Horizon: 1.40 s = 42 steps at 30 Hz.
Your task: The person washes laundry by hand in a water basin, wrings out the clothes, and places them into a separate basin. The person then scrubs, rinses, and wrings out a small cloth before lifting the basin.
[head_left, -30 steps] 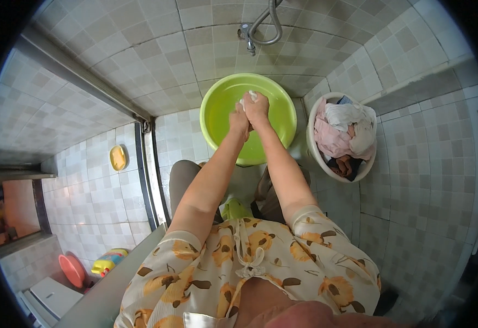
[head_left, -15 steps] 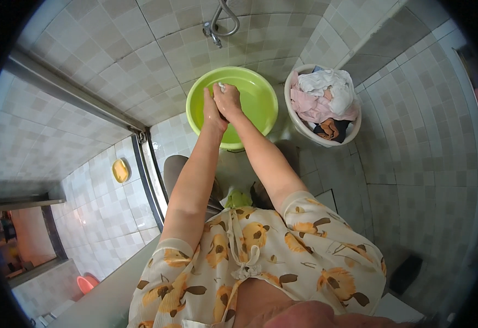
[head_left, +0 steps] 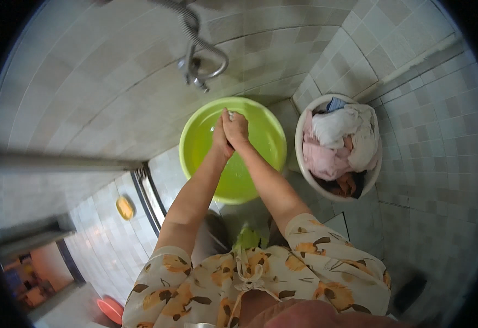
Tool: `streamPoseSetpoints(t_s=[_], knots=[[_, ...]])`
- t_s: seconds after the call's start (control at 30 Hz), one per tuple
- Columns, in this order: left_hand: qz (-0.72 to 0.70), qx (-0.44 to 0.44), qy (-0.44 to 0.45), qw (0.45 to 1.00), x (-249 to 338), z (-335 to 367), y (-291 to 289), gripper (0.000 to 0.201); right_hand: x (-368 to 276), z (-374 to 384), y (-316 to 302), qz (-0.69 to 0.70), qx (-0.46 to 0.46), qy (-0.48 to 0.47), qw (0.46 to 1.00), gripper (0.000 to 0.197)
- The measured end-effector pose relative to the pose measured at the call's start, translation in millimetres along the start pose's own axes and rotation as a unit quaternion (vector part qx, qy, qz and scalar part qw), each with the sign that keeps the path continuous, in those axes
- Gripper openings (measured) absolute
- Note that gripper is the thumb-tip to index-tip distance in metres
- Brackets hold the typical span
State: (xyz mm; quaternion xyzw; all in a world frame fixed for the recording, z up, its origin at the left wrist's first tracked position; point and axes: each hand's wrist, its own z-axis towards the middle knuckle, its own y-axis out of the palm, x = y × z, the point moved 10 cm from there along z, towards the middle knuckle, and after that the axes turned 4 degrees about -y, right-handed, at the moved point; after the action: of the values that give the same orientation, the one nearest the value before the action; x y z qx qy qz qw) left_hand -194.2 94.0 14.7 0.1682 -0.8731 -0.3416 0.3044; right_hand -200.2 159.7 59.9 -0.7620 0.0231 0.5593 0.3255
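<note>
A bright green basin (head_left: 187,158) with water in it stands on the tiled floor in front of me. My left hand (head_left: 221,138) and my right hand (head_left: 236,131) are pressed together over its middle. The right fingers curl against the left palm, closed. A small white bit (head_left: 230,115) shows at the fingertips; whether it is cloth or lather I cannot make out. The left fingers are held together alongside the right hand, their inner side hidden.
A white tub (head_left: 300,158) heaped with white, pink and dark clothes (head_left: 334,136) stands right of the basin. Above hangs a wall tap (head_left: 195,76) with a metal hose. A yellow soap dish (head_left: 124,208) lies left, beyond a door track (head_left: 150,198). A pink basin (head_left: 110,309) shows lower left.
The view has tilted, so the basin, tub and tap appear lower and larger. Both hands remain together over the basin, with the right hand shifted slightly against the left.
</note>
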Motion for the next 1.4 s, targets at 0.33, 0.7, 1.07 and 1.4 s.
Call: streamPoseSetpoints(t_s=[0.33, 0.7, 1.07, 1.4], knots=[[-0.023, 0.030, -0.102, 0.994, -11, -6, -18, 0.040, 1, -17, -1, -0.007, -0.046, 0.143, 0.989, 0.047], [0.025, 0.138, -0.158, 0.977, 31, -160, 91, 0.053, -136, -67, -78, -0.005, -0.121, 0.075, 0.990, 0.045], [0.006, 0.124, -0.099, 0.987, 70, -188, 158, 0.044, -212, -69, -101, 0.015, -0.279, -0.064, 0.958, 0.058], [-0.085, 0.213, -0.011, 0.973, 28, -205, 187, 0.040, -203, -64, -136, -0.047, -0.356, -0.085, 0.929, 0.051]])
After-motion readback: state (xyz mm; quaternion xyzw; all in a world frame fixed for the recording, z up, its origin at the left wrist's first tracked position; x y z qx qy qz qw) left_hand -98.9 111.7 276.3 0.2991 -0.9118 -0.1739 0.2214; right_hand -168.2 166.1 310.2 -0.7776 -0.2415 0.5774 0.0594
